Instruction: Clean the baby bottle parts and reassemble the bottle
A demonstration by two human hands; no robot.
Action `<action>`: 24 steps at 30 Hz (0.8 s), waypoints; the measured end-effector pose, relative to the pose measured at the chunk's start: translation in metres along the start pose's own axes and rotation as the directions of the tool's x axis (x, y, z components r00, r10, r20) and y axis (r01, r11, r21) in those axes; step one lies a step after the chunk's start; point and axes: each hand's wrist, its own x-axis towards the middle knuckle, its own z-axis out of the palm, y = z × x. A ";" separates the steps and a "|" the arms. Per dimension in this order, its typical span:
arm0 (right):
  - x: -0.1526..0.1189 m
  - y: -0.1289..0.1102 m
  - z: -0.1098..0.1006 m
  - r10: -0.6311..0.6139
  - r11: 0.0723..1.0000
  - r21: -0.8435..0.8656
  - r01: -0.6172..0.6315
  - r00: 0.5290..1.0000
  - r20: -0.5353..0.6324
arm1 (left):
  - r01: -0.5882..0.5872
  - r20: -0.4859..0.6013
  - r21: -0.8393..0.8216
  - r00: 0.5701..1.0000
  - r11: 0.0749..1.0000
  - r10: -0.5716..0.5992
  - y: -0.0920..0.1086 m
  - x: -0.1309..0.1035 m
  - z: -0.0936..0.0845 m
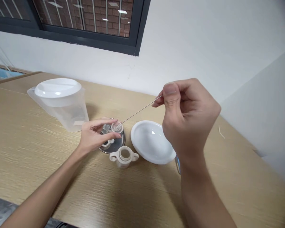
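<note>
My right hand (187,117) is raised above the table, thumb and forefinger pinched shut on the end of a thin wire (139,111); the other fingers are curled in. The wire slants down and left, its tip meeting a small clear disc (117,127). My left hand (95,134) grips that disc at the fingertips, held just over a round metal dish (117,145). A small pale part (106,144) lies in the dish. Just in front stands a beige two-handled collar (123,156). To its right, a white bowl (152,142). Behind the left hand, a lidded clear jug (61,103) on the wooden table (26,142).
</note>
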 end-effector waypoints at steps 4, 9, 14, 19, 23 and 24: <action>-0.007 0.000 0.010 -0.061 0.998 -0.015 0.062 0.996 0.058 | 0.092 -0.009 -0.005 0.996 0.996 -0.092 0.006 -0.001 0.004; -0.020 0.004 0.031 -0.009 1.000 0.009 0.008 0.987 0.159 | 0.177 -0.085 -0.041 0.980 0.983 -0.180 0.009 -0.001 0.008; -0.037 0.017 0.054 -0.072 0.997 0.027 0.067 0.956 0.285 | 0.120 -0.128 -0.038 0.984 0.992 -0.124 0.003 0.000 0.005; -0.048 0.025 0.065 -0.101 0.995 0.025 0.099 0.915 0.391 | 0.050 -0.169 -0.023 0.984 0.998 -0.053 0.001 0.003 -0.001; -0.046 0.024 0.063 -0.096 0.995 0.016 0.098 0.904 0.417 | -0.003 -0.099 -0.020 0.995 1.000 0.001 -0.003 0.003 -0.005; -0.044 0.023 0.061 -0.094 0.995 0.009 0.099 0.909 0.405 | -0.022 -0.075 0.004 0.997 1.000 0.022 -0.004 0.003 -0.006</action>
